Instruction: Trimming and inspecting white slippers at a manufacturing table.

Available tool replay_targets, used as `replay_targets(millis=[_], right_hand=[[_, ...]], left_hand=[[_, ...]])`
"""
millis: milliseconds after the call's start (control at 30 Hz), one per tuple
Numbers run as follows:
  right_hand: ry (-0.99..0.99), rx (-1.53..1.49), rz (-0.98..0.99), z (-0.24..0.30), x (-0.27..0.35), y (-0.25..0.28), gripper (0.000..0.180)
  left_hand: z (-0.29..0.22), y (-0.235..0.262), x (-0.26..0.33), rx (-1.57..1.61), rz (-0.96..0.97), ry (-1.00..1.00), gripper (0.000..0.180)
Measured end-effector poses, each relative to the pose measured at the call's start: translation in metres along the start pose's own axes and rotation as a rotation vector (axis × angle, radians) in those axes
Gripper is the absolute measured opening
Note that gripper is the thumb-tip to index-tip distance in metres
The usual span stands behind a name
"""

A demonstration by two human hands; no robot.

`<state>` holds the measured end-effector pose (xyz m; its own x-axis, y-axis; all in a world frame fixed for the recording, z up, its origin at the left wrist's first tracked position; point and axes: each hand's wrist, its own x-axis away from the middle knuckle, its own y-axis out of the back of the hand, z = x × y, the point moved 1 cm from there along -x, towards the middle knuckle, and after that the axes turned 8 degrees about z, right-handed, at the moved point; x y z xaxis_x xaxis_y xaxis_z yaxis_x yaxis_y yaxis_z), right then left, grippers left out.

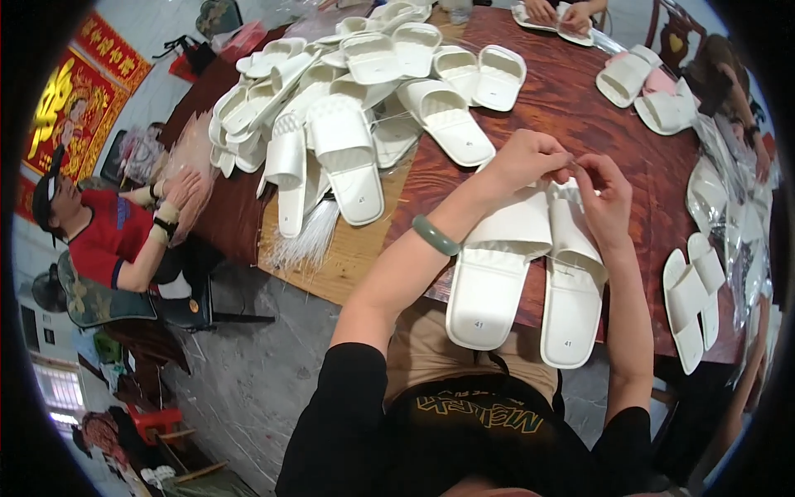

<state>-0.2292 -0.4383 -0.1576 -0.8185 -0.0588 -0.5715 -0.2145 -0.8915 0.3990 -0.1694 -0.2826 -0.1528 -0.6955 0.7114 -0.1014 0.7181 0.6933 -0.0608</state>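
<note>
A pair of white slippers lies in front of me, the left slipper (489, 290) and the right slipper (573, 306) side by side. Their heel ends reach over the near table edge. Above their far ends, my left hand (530, 164) and my right hand (606, 195) meet with fingertips pinched close together. Whatever sits between the fingertips is too small to make out. A green bangle (436, 235) circles my left wrist. To the left rises a heap of white slippers (346, 153), and under its near side a bundle of thin white strands (308, 236) spreads out.
Another slipper pair (694, 294) rests at the table's right, beside clear plastic bags (729, 199). More slippers (625, 79) lie at the far right. A co-worker in a red shirt (108, 236) sits at the left; another person's hands (559, 15) handle slippers across the reddish-brown table (571, 83).
</note>
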Motion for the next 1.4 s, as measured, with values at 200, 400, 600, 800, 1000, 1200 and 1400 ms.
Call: replay_targets(millis=[200, 400, 600, 800, 1000, 1200, 1400], right_hand=[[-0.056, -0.086, -0.027, -0.020, -0.002, 0.004, 0.009], [-0.142, -0.161, -0.076, -0.037, -0.007, 0.010, 0.015], [-0.296, -0.353, -0.078, -0.048, -0.004, 0.010, 0.018], [-0.389, -0.603, 0.026, -0.044, -0.002, 0.004, 0.015], [-0.123, -0.468, 0.034, -0.034, -0.003, 0.009, 0.014], [-0.123, -0.451, 0.109, -0.030, -0.008, 0.012, 0.013], [-0.074, -0.431, 0.051, -0.026, -0.002, 0.002, 0.009]], left_hand=[[0.012, 0.002, -0.006, 0.067, -0.042, 0.007, 0.016], [-0.009, 0.020, -0.012, 0.034, -0.285, -0.107, 0.015], [-0.055, 0.018, -0.001, -0.051, -0.171, -0.169, 0.017], [-0.070, 0.013, 0.003, -0.174, -0.146, -0.067, 0.020], [-0.036, -0.010, 0.003, -0.269, -0.138, 0.102, 0.022], [-0.020, -0.020, -0.003, -0.210, -0.150, 0.029, 0.027], [-0.023, -0.041, 0.001, -0.149, -0.180, -0.038, 0.016]])
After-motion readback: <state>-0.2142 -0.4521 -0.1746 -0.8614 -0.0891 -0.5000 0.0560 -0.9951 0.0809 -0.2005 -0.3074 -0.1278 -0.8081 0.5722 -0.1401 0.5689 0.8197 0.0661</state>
